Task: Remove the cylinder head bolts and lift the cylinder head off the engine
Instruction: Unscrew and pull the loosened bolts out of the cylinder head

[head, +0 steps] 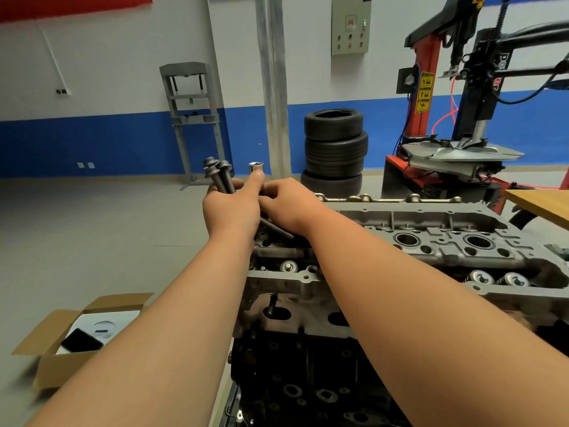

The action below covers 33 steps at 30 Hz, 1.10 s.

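The grey aluminium cylinder head [431, 238] sits on the dark engine block [308, 371], running from the centre to the right. Above its far left end, my left hand [231, 211] grips a bundle of long dark cylinder head bolts [217, 175], heads up, threaded ends poking out below. My right hand [289, 204] is pressed against the left hand, fingers curled around something hidden between them. A shiny socket [256, 167] sticks up just above the fingers; which hand holds it is unclear.
An open cardboard box [77, 334] sits on the floor at lower left. Stacked tyres [335, 146], a grey shop press [194, 118] and a red tyre changer [446, 118] stand behind. A wooden tabletop corner [542, 204] juts in at right.
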Tool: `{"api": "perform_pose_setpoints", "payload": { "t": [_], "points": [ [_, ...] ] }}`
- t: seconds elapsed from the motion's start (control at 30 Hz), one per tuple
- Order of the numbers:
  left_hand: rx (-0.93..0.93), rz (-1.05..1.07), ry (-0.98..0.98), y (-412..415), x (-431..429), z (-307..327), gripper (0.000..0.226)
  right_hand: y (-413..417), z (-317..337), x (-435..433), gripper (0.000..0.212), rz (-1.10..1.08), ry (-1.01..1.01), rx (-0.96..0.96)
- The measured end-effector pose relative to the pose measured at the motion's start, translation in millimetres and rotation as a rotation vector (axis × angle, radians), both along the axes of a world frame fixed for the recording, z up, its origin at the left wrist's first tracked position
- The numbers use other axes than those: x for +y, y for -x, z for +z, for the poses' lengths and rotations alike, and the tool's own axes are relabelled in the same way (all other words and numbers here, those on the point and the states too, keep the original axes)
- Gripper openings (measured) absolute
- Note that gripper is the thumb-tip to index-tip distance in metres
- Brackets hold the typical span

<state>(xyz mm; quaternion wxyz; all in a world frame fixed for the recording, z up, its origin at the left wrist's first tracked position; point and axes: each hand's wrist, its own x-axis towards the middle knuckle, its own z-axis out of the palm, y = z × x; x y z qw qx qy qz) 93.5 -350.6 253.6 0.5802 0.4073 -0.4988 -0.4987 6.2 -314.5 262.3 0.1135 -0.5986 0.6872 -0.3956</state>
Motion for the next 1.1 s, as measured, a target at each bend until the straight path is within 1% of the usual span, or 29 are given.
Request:
{"api": "perform_pose_setpoints", "payload": {
  "t": [0.13,0.2,0.27,0.37,0.4,0.5,0.63,0.73,0.8,0.87,0.9,0.97,1.03,1.1],
  "points": [
    [0.061,0.068,-0.094,-1.1,0.8,2.0,0.03,0.9,-0.9,-2.8,0.023,-0.009,0.0,-0.034],
    [0.075,0.099,-0.148,-2.2,-1.0,3.7,0.033,1.4,-1.3,-3.4,0.027,-0.04,0.017,-0.046],
    [0.084,0.127,-0.194,-3.8,-2.2,5.1,0.035,1.8,-1.2,-4.3,0.029,-0.048,0.01,-0.019],
    [0.101,0.132,-0.242,-5.8,-2.3,5.1,0.035,2.2,-0.5,-3.9,0.021,-0.02,0.005,0.027],
    [0.108,0.129,-0.248,-6.0,-2.8,4.9,0.034,2.6,-0.1,-3.3,0.02,-0.004,0.01,0.022],
    [0.101,0.134,-0.245,-5.4,-3.2,4.7,0.032,1.5,-0.8,-1.4,0.024,0.027,-0.001,0.001],
    [0.088,0.156,-0.222,-4.1,-2.1,5.7,0.033,-2.1,-0.8,-6.9,0.026,-0.017,-0.042,0.084],
    [0.096,0.152,-0.22,-3.1,-2.5,5.3,0.031,-0.3,0.2,-7.6,0.015,0.002,-0.03,0.072],
    [0.11,0.151,-0.231,-2.9,-2.8,5.3,0.03,2.1,0.7,-4.4,0.023,0.022,-0.018,0.015],
    [0.119,0.152,-0.242,-3.5,-2.9,6.1,0.03,2.3,0.9,-2.9,0.023,0.027,-0.02,-0.011],
    [0.118,0.153,-0.244,-3.7,-2.9,6.6,0.03,1.4,0.7,-3.2,0.023,0.022,-0.022,-0.01],
    [0.115,0.154,-0.241,-3.7,-2.6,6.8,0.029,-0.7,0.4,-4.5,0.03,-0.005,-0.033,0.03],
    [0.107,0.152,-0.235,-3.8,-2.6,6.2,0.027,-1.1,-0.5,-5.7,0.026,-0.018,-0.037,0.085],
    [0.107,0.138,-0.231,-3.7,-2.9,5.2,0.026,-3.1,1.2,-4.9,0.02,-0.002,0.028,0.077]
  ]
}}
